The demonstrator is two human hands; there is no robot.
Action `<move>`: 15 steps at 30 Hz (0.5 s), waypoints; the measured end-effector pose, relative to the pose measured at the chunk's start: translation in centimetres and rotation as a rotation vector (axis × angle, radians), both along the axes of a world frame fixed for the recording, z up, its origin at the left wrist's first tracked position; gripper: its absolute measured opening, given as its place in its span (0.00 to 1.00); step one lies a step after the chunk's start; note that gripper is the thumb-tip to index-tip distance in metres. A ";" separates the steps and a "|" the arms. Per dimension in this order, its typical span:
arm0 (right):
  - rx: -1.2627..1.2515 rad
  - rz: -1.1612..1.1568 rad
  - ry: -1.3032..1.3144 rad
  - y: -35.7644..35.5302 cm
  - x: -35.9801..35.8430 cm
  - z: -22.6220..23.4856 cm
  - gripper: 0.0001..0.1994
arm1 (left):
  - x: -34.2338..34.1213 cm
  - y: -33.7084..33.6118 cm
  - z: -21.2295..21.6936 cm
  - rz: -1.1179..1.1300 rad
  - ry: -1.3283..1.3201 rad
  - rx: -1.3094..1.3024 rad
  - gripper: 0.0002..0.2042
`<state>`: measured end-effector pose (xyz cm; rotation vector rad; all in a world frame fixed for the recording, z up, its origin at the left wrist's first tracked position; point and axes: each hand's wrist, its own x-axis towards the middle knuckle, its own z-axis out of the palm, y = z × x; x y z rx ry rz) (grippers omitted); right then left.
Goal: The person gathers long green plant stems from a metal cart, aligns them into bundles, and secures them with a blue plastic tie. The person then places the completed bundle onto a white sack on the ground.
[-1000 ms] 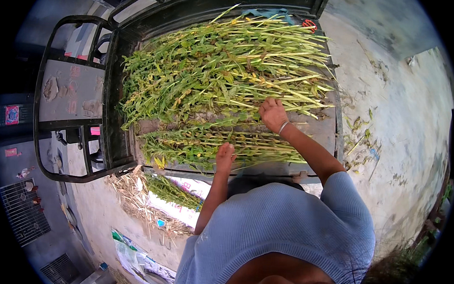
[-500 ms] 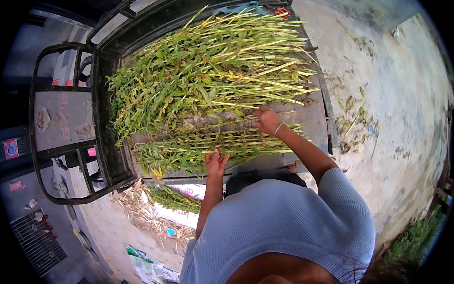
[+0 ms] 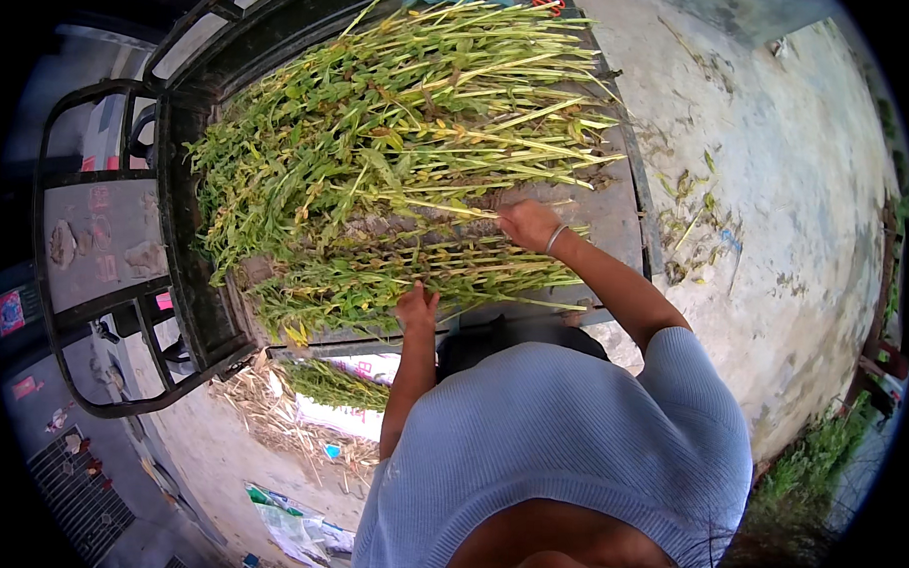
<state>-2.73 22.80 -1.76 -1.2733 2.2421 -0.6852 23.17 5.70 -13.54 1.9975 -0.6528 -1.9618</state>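
The two hands are apart over the nearer part of the cargo bed: the right hand bends its fingers in at the bare end of a pale stalk, and the left hand meets the near edge of the thin row of plants; I cannot tell whether either grips. A bigger leafy heap fills the cargo bed's far part. All stems lie roughly parallel, bare ends toward the bed's right end, probably so they stay untangled and easy to grasp. The bed is flat and worn, with a dark rail frame beyond its left end, mottled concrete floor beyond its right, and dry stalks below its near edge.
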 end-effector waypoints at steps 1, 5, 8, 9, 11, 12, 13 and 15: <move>-0.022 -0.014 0.010 1.5 -0.1 1.7 0.10 | 0.1 0.1 0.0 -0.016 0.022 -0.008 0.13; -0.027 -0.060 0.060 7.5 -0.8 7.1 0.11 | 0.8 1.3 0.5 -0.101 -0.144 -0.185 0.14; -0.014 -0.060 0.079 10.7 -0.6 9.4 0.11 | 0.1 2.0 2.3 -0.267 -0.220 -0.467 0.15; 0.004 -0.052 0.099 11.2 -0.2 9.8 0.11 | 0.3 1.6 2.0 -0.313 -0.080 -0.492 0.15; -0.013 -0.037 0.129 11.6 1.0 9.2 0.11 | -2.3 1.8 5.8 -0.319 0.222 -0.341 0.19; -0.020 -0.033 0.142 11.9 1.8 8.8 0.11 | -4.8 2.0 9.8 -0.186 0.321 -0.241 0.19; -0.058 -0.035 0.169 12.1 2.5 8.5 0.12 | -7.2 2.1 13.3 -0.049 0.422 -0.140 0.20; 0.026 -0.029 0.195 12.3 3.7 9.7 0.11 | -8.8 1.3 15.1 0.095 0.510 -0.088 0.20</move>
